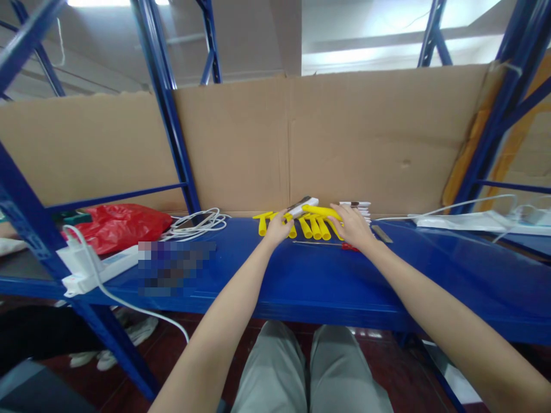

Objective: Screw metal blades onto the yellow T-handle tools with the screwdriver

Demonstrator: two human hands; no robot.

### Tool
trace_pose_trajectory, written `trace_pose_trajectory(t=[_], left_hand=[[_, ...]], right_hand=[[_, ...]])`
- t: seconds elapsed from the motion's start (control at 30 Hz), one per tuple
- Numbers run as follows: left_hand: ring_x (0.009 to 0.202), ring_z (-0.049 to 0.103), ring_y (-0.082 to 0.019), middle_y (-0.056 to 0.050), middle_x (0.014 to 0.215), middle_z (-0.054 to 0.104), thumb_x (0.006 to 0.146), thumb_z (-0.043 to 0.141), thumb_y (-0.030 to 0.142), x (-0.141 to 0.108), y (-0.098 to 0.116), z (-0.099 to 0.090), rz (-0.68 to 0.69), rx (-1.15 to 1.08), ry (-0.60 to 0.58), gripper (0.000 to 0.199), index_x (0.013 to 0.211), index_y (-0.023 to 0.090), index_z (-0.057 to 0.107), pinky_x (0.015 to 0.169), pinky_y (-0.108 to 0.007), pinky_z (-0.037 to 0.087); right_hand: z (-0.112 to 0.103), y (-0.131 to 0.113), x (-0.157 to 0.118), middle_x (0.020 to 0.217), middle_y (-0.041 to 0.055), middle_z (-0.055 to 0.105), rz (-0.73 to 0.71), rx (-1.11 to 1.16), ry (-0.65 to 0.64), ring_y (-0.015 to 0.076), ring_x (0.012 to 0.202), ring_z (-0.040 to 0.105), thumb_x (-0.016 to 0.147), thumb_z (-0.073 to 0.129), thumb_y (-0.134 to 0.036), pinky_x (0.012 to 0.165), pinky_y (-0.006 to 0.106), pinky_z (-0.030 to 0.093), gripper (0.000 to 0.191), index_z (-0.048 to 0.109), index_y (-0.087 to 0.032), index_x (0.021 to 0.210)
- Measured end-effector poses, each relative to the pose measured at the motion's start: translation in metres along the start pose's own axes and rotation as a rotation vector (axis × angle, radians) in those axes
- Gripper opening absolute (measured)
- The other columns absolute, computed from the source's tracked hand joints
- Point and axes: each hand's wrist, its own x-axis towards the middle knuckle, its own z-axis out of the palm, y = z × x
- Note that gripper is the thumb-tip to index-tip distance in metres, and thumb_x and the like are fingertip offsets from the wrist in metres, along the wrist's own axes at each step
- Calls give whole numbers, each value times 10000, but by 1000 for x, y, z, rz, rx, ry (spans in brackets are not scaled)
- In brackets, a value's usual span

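Note:
My left hand (279, 228) is closed on a slim white piece with a dark marking (305, 205), held tilted upward. In my right hand (350, 226) is a yellow plastic handle (321, 213), its free end close to the white piece; whether the two touch I cannot tell. Under and between my hands lies a row of yellow T-shaped handles (316, 230), several of them with their round ends toward me. A screwdriver with a red handle (349, 247) and a thin metal shaft lies in front of the row, partly beneath my right wrist.
Several stacked white pieces (357, 205) and a small grey metal strip (381, 234) lie beyond my right hand. On the left of the blue shelf (318, 281) are a red plastic bag (123, 226), coiled white cable (196, 225) and a power strip (109, 267). Cardboard (241, 149) stands behind.

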Motion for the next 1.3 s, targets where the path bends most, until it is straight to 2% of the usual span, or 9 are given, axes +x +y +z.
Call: trace_pose_trajectory(t=[0.07, 0.17, 0.3, 0.37, 0.5, 0.57, 0.8, 1.03, 1.3], left_hand=[[1188, 558, -185, -112, 1344, 552, 839, 554, 141, 1, 0, 2, -54, -78, -21, 506, 1339, 122, 478, 1003, -273, 431], [1182, 565, -181, -129, 1352, 541, 822, 553, 101, 1, 1, 1, -126, -184, -45, 502, 1319, 114, 488, 985, -266, 440], [1135, 593, -184, -126, 1335, 556, 803, 566, 78, 1, 3, -4, -231, -300, 43, 466, 1264, 133, 524, 933, -267, 469], [1109, 604, -193, -121, 1285, 594, 784, 593, 79, 1, 4, -8, -257, -404, 45, 441, 1217, 148, 552, 893, -271, 481], [1048, 621, -209, -117, 1152, 658, 756, 638, 95, 1, 3, -10, -229, -692, -70, 323, 1072, 159, 612, 791, -269, 492], [1030, 621, -207, -111, 1111, 670, 739, 647, 81, 0, 3, -9, -216, -794, -91, 272, 998, 161, 628, 770, -269, 486], [889, 657, -169, -69, 908, 704, 725, 663, 63, -3, 5, -11, -173, -1060, -179, 209, 910, 159, 640, 805, -283, 473], [656, 660, -130, -38, 693, 684, 734, 634, 19, -3, 11, -12, -224, -1126, -188, 153, 787, 143, 561, 765, -271, 492], [765, 680, -177, -74, 940, 699, 774, 683, 182, -12, 17, -9, -211, -1071, -453, 241, 1003, 186, 609, 705, -296, 520]], right_hand=[[2, -4, -6, 1100, 170, 641, -57, -16, -24, 302, 1012, 596, 934, 338, -387, 891, 456, 467, 471, 558, -141, 1269], [1, -7, -10, 1098, 185, 637, -68, -21, -43, 308, 1006, 599, 938, 317, -386, 889, 457, 476, 500, 533, -113, 1297], [1, -9, -9, 1102, 184, 641, -21, -16, -1, 308, 1018, 600, 937, 326, -392, 887, 454, 483, 502, 536, -111, 1295], [1, -9, -8, 1092, 175, 646, 2, -9, 29, 304, 1014, 604, 938, 326, -402, 871, 452, 491, 501, 536, -123, 1296], [0, -9, -8, 1106, 183, 646, 24, -2, 65, 310, 1016, 607, 935, 335, -413, 846, 452, 501, 506, 543, -108, 1282], [-1, -9, -8, 1109, 185, 647, 27, -3, 71, 310, 1012, 610, 935, 340, -411, 840, 452, 504, 503, 548, -105, 1275], [-3, -12, -9, 1092, 186, 654, 17, -33, 75, 301, 973, 624, 940, 331, -419, 798, 439, 513, 502, 559, -113, 1266], [-4, -16, -9, 1072, 173, 660, 12, -41, 92, 292, 931, 631, 940, 329, -439, 753, 417, 511, 505, 564, -135, 1268], [-1, -22, -10, 1057, 167, 673, -42, -125, 65, 268, 863, 646, 957, 296, -431, 713, 375, 496, 515, 575, -116, 1253]])
